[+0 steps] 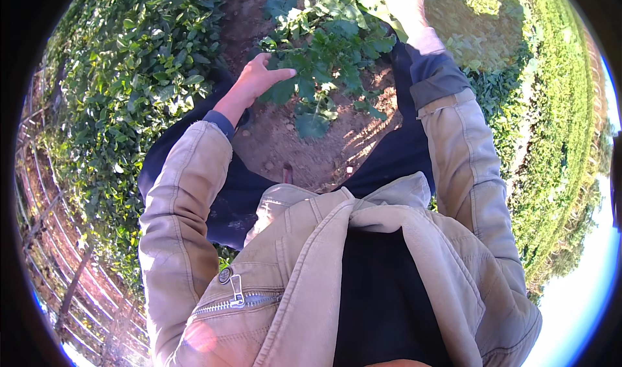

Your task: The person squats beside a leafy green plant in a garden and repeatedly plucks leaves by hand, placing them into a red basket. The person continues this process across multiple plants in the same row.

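Upper centre: the left hand (262,82) spreads thumb and fingers beside a lobed-leaf plant (330,56), apparently parting foliage; the right hand's (407,7) grip is indiscernible. Grasping would require closing the left fingers.

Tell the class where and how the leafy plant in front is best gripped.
I'd grip the leafy plant low, beneath its broad, spreading leaves, coming from the near side, where bare soil seems to leave room; its base is hidden, so the exact spot is uncertain.

Dense leafy bushes (136,49) at left, sunlit green foliage (560,107) at right, brown soil (275,148) between.
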{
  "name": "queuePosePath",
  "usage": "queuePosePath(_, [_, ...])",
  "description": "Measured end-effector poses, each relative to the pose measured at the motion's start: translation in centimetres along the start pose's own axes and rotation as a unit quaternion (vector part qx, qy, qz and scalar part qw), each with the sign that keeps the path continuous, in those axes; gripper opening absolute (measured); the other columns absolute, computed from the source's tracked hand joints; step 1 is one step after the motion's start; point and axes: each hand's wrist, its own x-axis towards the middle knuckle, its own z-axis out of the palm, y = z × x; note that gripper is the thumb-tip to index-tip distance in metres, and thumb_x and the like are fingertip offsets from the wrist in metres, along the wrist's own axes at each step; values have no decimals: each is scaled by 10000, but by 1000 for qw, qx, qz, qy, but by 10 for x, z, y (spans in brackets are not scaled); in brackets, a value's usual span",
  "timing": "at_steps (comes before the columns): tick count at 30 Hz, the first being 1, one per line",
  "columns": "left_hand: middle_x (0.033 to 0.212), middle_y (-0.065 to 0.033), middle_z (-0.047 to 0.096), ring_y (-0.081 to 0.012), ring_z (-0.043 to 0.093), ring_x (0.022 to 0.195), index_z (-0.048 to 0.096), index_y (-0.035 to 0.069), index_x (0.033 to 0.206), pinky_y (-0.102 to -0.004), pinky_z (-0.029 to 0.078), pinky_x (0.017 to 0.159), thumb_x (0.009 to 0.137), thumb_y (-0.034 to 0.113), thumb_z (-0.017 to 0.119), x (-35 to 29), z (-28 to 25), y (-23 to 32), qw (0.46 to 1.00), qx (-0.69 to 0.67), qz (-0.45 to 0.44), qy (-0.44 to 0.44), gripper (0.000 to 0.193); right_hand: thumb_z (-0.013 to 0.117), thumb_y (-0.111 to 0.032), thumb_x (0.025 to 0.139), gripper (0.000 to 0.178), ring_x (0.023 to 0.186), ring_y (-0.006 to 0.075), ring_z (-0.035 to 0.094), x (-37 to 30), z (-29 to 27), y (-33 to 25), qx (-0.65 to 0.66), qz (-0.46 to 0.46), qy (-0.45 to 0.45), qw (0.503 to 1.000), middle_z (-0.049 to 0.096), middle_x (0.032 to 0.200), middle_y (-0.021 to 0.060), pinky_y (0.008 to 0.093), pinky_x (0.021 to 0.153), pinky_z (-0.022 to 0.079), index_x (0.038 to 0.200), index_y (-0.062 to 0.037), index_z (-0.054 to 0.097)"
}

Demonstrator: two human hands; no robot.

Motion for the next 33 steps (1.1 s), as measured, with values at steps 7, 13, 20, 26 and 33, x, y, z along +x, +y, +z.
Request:
queuePosePath(7, [1312,-203,698,-358,661,1231,577,-11,1409,-427,523,1037,789,344,849,29,1,-70,973,223,36,-41,764,749,-69,943,261,882,161,695,-42,-39,-55,40,-232,45,971,740,1057,91,285,779,558,1196,-14,721])
queuePosePath(13, [1211,-228,725,-393,681,1156,696,1,1239,-455,535,979,871,270,748,27,12,-43,961,258,82,-48,459,723,-69,961,136,718,93,668,-102,-81,-3,39,-240,-7,970,725,886,36,248,664,532,1090,-31,743])
queuePosePath(20, [1176,-250,729,-415,689,1123,697,5,1249,-468,535,966,867,260,738,24,13,-46,965,243,79,-64,461,847,-282,836,555,1119,326,662,-147,-39,129,-249,-55,-76,964,638,1191,180,403,935,551,1281,-28,632])
queuePosePath(26, [1184,-261,728,-411,692,1128,668,11,1335,-460,533,983,863,272,742,14,16,-37,969,216,82,-84,544,856,-363,842,771,1134,380,658,-98,-12,189,-93,41,-46,994,665,1289,188,434,1004,532,1430,19,534])
queuePosePath(33, [1231,-268,715,-410,687,1155,620,23,1418,-452,532,991,867,326,746,16,21,-28,969,221,67,-92,642,768,-138,815,234,884,334,688,-144,10,142,-111,-111,-124,980,676,993,68,432,784,555,1045,-116,736])
